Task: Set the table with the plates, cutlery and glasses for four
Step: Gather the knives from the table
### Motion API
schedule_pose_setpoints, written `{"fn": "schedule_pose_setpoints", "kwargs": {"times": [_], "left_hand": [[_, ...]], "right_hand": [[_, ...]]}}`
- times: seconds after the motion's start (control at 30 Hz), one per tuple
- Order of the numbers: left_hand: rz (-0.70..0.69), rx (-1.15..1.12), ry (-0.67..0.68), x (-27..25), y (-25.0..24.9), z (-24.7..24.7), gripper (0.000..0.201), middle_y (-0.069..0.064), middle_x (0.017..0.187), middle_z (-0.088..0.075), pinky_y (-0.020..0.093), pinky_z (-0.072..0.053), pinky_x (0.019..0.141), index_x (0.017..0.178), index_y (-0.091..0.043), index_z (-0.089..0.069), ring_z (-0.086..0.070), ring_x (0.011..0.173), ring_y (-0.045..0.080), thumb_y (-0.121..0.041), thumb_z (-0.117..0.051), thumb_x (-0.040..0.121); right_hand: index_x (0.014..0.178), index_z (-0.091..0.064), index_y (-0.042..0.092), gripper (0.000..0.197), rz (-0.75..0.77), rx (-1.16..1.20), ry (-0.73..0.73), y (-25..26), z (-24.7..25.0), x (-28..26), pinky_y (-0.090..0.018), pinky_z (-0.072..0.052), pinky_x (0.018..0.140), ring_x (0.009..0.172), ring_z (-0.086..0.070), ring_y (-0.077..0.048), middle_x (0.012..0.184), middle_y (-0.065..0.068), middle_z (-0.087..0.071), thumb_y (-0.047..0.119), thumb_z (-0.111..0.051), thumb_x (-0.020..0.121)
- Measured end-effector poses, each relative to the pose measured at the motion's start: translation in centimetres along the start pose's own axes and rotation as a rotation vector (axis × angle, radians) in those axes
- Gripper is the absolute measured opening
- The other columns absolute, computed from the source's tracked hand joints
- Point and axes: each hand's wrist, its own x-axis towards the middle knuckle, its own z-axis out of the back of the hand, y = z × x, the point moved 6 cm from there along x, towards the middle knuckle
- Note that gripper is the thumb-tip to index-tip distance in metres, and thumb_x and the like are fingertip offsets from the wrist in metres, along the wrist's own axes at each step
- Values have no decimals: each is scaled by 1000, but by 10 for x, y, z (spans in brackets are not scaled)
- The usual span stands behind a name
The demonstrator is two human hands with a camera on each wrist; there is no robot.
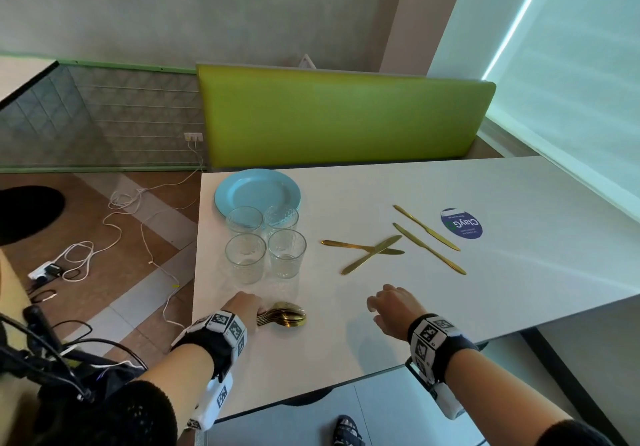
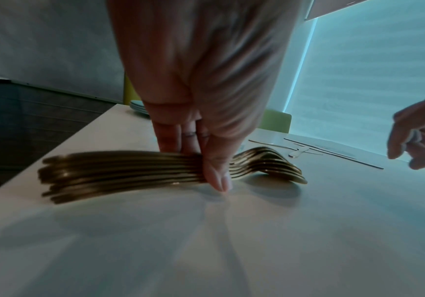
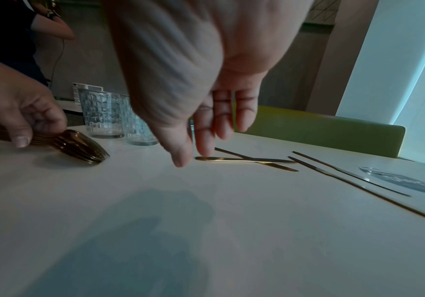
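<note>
My left hand (image 1: 244, 307) grips a bundle of gold spoons (image 1: 285, 314) by the handles, low over the white table (image 1: 346, 335) near its left front edge; the left wrist view shows thumb and fingers pinching the spoons (image 2: 135, 170). My right hand (image 1: 391, 305) hovers open above the table, holding nothing, its fingers (image 3: 206, 138) relaxed. Several gold knives (image 1: 372, 251) lie beyond it, two of them crossed. Several clear glasses (image 1: 265, 243) stand in a cluster, with stacked blue plates (image 1: 256, 189) behind them.
A round blue sticker (image 1: 462, 223) is on the table at the right. A green bench back (image 1: 343, 116) runs along the far side. Cables (image 1: 131, 224) and a power strip lie on the floor to the left. A foot (image 1: 346, 430) shows under the near edge.
</note>
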Motion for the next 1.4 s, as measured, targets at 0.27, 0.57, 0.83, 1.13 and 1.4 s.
{"fn": "schedule_pose_setpoints", "kwargs": {"times": [0.27,0.57,0.83,1.13,1.4], "left_hand": [[-2,-84,-81,5,-1,2,55,7,136,-51,23,-38,100,133,-12,-48,-48,126,20,-13,-67,81],[55,-179,-102,4,-3,3,59,10,133,-52,28,-42,98,128,-8,-46,-50,122,23,-23,-72,78],[-21,-193,-158,0,-33,21,49,11,133,-49,31,-38,101,130,-9,-43,-46,125,25,-28,-61,88],[-270,-268,-223,18,-137,60,30,6,123,-61,27,-43,96,119,-12,-59,-56,114,19,-21,-56,91],[-168,-205,-167,88,-194,68,30,11,123,-61,30,-43,97,117,-6,-58,-56,117,24,-17,-54,90]], "right_hand": [[123,-55,16,30,-38,13,6,-9,-5,-12,-30,-39,98,121,-47,-21,121,-4,-62,22,-45,95],[122,-56,17,29,-87,51,-6,-17,3,-14,-30,-40,97,119,-48,-20,119,-4,-62,21,-47,94],[120,-58,18,28,-136,65,-14,-32,15,-10,-30,-40,97,119,-49,-20,120,-4,-61,22,-47,94],[117,-59,21,27,-230,125,-5,-79,19,-1,-29,-42,95,113,-55,-22,119,-5,-59,25,-50,92],[117,-60,22,26,-280,180,7,-153,12,29,-29,-44,92,110,-58,-23,120,-4,-58,26,-49,93]]}}
